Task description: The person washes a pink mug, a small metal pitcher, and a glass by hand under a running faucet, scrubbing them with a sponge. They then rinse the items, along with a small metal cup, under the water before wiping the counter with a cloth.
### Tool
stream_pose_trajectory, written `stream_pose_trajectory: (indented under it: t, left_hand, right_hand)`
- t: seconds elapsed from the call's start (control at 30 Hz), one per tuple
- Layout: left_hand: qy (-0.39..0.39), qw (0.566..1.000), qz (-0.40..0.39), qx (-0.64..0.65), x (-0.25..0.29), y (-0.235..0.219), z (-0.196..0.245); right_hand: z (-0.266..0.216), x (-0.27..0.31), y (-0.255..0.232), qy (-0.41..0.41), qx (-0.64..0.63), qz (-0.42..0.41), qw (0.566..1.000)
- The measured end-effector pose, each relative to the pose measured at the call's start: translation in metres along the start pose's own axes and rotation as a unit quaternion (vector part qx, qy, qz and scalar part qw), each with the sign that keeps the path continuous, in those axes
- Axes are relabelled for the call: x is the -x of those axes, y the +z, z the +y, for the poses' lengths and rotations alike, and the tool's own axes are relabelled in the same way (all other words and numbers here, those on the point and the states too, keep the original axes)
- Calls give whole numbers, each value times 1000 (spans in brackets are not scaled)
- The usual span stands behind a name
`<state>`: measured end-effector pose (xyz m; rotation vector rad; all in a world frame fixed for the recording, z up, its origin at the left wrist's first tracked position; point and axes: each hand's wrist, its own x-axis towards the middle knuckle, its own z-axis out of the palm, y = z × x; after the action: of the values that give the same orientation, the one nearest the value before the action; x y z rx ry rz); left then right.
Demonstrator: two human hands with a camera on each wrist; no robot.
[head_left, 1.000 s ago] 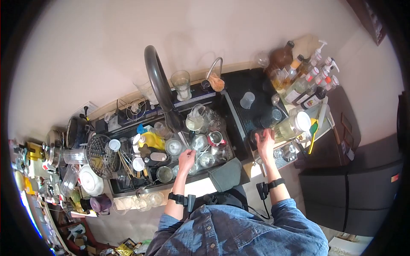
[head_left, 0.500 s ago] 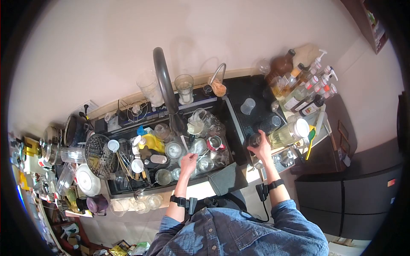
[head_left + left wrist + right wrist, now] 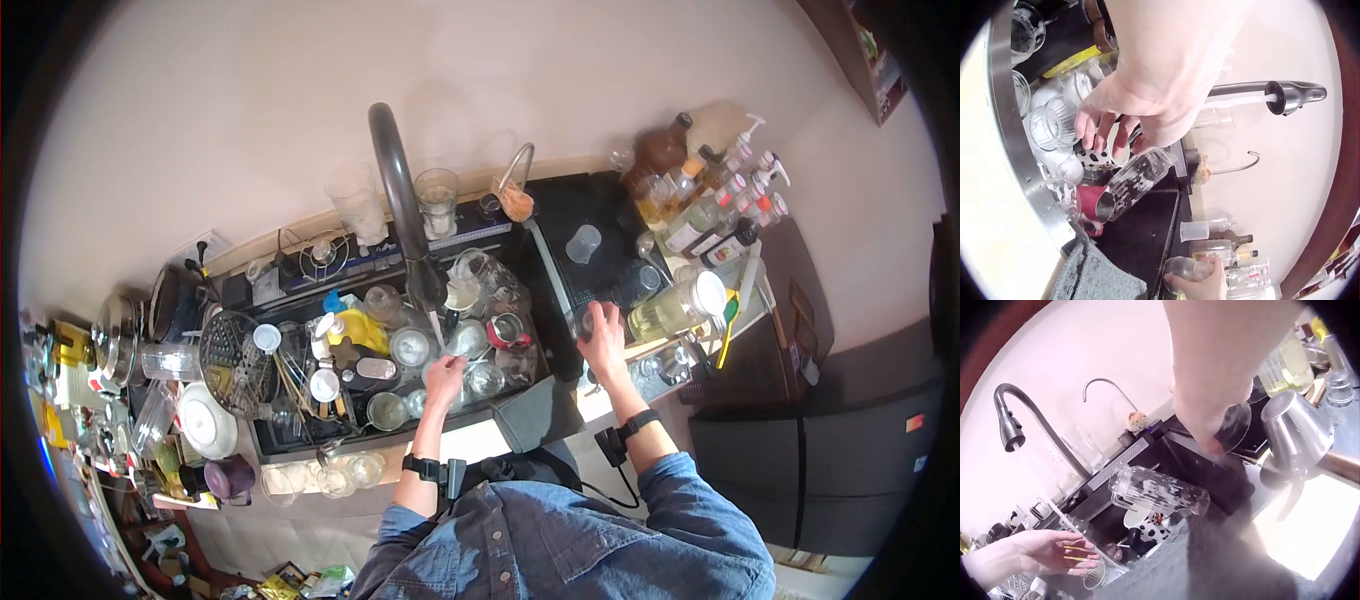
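Note:
My left hand point(image 3: 443, 380) is under the kitchen faucet point(image 3: 408, 215), its fingers loosely extended and holding nothing. A thin stream of water point(image 3: 1054, 509) falls beside its palm in the right wrist view. Below it in the sink lie soapy dishes: a spotted mug point(image 3: 1150, 526), a clear ribbed pitcher point(image 3: 1160, 490), a red metal jug point(image 3: 1094, 203) and a ribbed glass point(image 3: 1052, 124). To the right, my right hand point(image 3: 605, 345) grips a clear glass point(image 3: 1182, 270) at the sink's right edge, fingers curled about it. The hand covers part of that glass.
Two clear cups, one nearer the wall point(image 3: 583, 244), stand on the black drainboard. A large jar point(image 3: 665, 308) of pale liquid and several bottles point(image 3: 715, 225) crowd the right. A grey cloth point(image 3: 537, 412) hangs over the front edge. Utensils and a perforated disc point(image 3: 238, 362) fill the left.
My right hand has shifted slightly left toward the sink with the clear glass. The left hand stays under the faucet. The head view has turned a little.

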<state>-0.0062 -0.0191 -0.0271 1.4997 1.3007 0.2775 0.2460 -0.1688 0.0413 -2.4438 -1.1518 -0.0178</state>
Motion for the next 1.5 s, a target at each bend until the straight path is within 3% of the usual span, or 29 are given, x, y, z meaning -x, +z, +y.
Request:
stream_pose_trajectory:
  t: [0.23,0.3,0.43,0.53,0.6,0.67,0.8,1.0,1.07,1.2,1.3,1.33,1.37,1.43,1.5]
  left_hand:
    - [1,1000,0,2,-2,1,-3]
    - [20,1000,0,17,-7,6,-9]
    - [32,999,3,-1,-3,5,-4]
    - [46,999,2,16,-9,6,-18]
    - [15,1000,2,18,-3,3,-11]
    - [-3,1000,1,27,-1,0,-6]
    - [-18,999,12,49,1,-6,-18]
    - [-38,991,64,108,9,-11,-39]
    - [-36,991,69,112,4,-12,-40]
    - [-41,989,65,130,0,0,-58]
    - [-52,978,3,202,-7,6,-46]
    - [-66,970,-5,232,-3,5,-26]
    - [-79,962,-13,260,-3,3,-11]
    - [-73,941,3,330,-6,5,3]
    - [-53,925,18,376,-12,9,4]
  right_hand:
    - [4,-1,4,111,-184,36,976]
    - [7,1,7,112,-182,39,976]
    - [-16,-9,-9,84,-138,78,984]
    - [-48,-42,-43,-6,-156,174,972]
    - [-53,-87,-64,-17,-146,260,954]
    - [-46,-137,-86,66,-170,272,945]
    - [10,-224,-79,177,-66,329,925]
    - [91,-283,-35,237,15,255,937]
    - [91,-283,-34,243,32,226,943]
    - [39,-269,-65,280,106,285,911]
    - [8,-244,-78,182,95,404,891]
    - [-15,-223,-87,127,28,397,909]
    - [-35,-198,-94,13,-29,383,923]
    - [-67,-138,-94,-83,-106,272,953]
    - [-70,-70,-93,-104,-42,137,984]
